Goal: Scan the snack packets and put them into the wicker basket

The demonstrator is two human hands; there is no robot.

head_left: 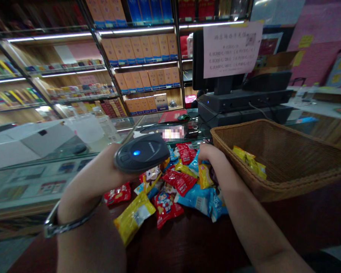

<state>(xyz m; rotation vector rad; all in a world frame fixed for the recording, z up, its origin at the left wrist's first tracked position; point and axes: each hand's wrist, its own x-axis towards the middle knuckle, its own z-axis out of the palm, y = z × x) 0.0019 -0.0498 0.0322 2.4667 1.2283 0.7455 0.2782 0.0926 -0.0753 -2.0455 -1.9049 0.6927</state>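
My left hand [118,167] is closed around a dark handheld barcode scanner [142,151] with a lit blue light on top. The scanner's head points right, over a heap of snack packets. At the heap's right side, my right hand [211,153] curls down among the packets; its fingertips are hidden, and what they grip cannot be made out. A yellow packet [206,176] is just under that hand, with a blue packet [197,199] lower down. Red packets [180,180] lie in the middle. Nearest me are another yellow packet [135,218] and a red packet [166,206].
A wicker basket [261,189] on the right holds some yellow packets [250,161]. Behind stands a checkout monitor [199,60] with a paper notice [231,49] taped on. White boxes [42,142] sit on the glass counter [45,185] at left. Stocked shelves line the back.
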